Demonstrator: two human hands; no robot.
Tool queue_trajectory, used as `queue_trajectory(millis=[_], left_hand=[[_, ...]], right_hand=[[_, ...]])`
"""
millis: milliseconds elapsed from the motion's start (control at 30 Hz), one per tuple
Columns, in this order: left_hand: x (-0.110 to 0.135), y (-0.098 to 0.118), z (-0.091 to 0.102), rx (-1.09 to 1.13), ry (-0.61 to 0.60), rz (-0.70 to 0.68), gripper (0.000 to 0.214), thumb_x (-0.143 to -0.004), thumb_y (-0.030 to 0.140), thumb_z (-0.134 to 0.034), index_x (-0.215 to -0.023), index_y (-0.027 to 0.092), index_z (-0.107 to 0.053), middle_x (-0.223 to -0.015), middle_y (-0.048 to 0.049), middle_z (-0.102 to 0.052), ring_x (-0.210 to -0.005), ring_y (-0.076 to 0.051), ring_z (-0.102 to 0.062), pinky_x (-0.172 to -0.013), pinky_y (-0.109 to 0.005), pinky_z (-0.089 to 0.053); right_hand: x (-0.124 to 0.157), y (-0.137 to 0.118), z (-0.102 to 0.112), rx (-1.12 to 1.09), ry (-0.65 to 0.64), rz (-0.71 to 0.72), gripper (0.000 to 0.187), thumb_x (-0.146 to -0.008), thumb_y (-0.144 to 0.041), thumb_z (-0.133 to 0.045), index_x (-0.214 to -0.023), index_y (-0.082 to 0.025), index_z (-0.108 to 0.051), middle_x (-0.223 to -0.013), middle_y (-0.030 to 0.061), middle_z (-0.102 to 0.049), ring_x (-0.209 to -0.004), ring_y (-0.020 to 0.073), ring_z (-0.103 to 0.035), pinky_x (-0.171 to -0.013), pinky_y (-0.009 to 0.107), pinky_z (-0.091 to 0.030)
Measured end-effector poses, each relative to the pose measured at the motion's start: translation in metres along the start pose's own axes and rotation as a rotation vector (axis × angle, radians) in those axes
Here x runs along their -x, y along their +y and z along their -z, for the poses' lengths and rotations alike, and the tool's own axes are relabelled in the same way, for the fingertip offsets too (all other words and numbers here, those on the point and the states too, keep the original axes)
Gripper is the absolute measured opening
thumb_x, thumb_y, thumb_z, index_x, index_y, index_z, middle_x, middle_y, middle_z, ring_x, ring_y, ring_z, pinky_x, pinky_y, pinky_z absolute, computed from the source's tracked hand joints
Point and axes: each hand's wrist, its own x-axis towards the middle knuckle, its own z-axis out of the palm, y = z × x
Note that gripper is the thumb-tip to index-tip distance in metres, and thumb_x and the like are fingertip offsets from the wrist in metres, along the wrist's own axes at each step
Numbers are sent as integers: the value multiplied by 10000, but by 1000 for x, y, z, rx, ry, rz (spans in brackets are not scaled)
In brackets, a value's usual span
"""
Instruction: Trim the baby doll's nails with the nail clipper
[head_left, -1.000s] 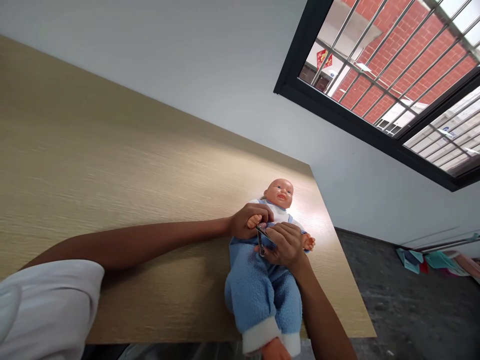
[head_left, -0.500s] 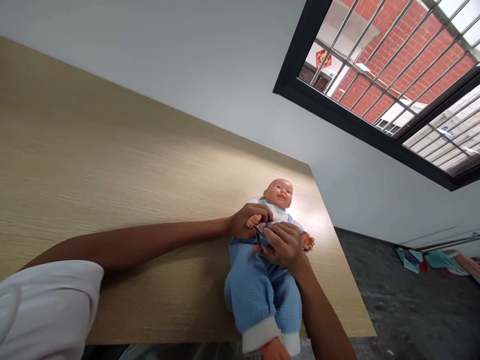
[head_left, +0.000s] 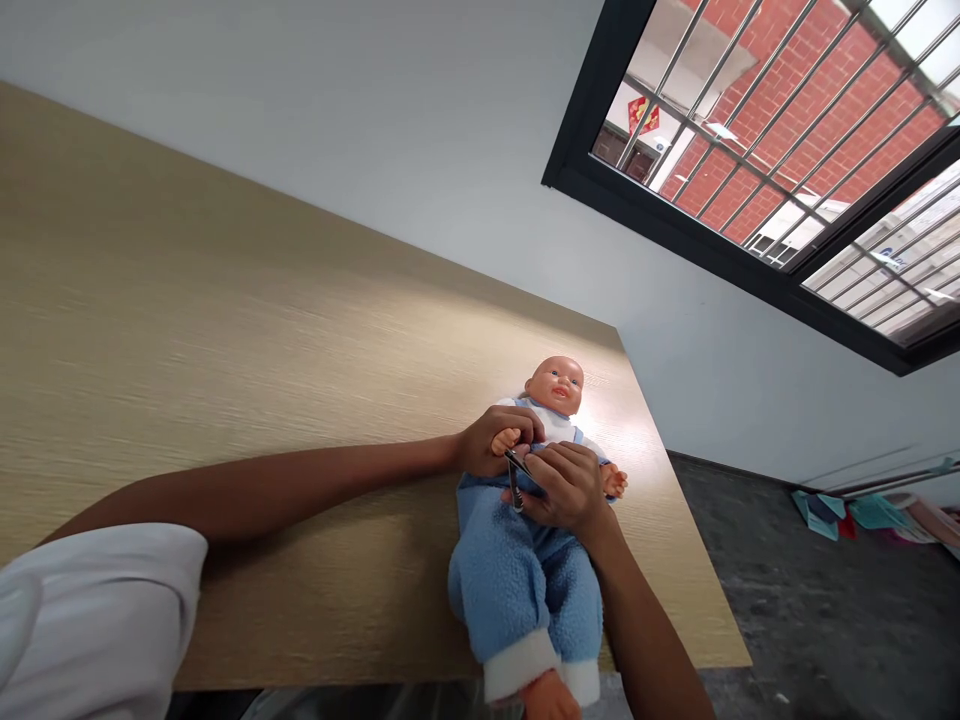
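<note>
A baby doll [head_left: 521,570] in a blue fleece suit with a white collar and white cuffs lies on its back on the wood-grain table, its bare head [head_left: 556,386] at the far end. My left hand [head_left: 495,443] holds the doll's small right hand [head_left: 506,440] between its fingers. My right hand [head_left: 566,490] grips a steel nail clipper [head_left: 514,478], whose jaws sit right by the doll's fingers. The exact contact between jaws and fingertips is hidden by my hands.
The light wood-grain table [head_left: 225,300] runs back to a white wall, and its right edge drops to a dark concrete floor [head_left: 795,600]. Coloured papers or cloth [head_left: 847,515] lie on the floor. A black-framed barred window [head_left: 750,130] is at upper right.
The nail clipper has turned slightly and its jaws sit a little closer to the doll's fingers. My hands have barely moved, and the whole view has shifted slightly.
</note>
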Motion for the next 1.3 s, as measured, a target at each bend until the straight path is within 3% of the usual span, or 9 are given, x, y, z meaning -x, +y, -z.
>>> queue_trajectory(millis=[433, 1100, 1300], left_hand=[[0, 0, 0, -9, -7, 22, 341, -955, 401, -521, -716, 158, -504, -848, -109, -689, -775, -158, -631, -707, -271, -537], [0, 0, 0, -4, -8, -5, 316, -953, 366, -521, -716, 159, -500, -850, -110, -686, -759, -156, -629, -698, -268, -527], [1, -1, 0, -9, -2, -20, 292, -947, 338, -532, -719, 155, -514, -866, -107, -690, -769, -156, -633, -702, -267, -523]], right_hand=[[2, 0, -1, 17, -7, -26, 212, -959, -371, -566, -1059, -186, -583, -749, 23, -710, -609, 138, -628, -570, 287, -457], [5, 3, 0, -65, -44, -14, 242, -970, -277, -525, -1170, -146, -566, -807, 52, -721, -649, 153, -633, -575, 296, -461], [5, 3, -2, -51, -25, -30, 287, -954, -379, -577, -1126, -149, -593, -769, 50, -711, -629, 158, -648, -563, 287, -460]])
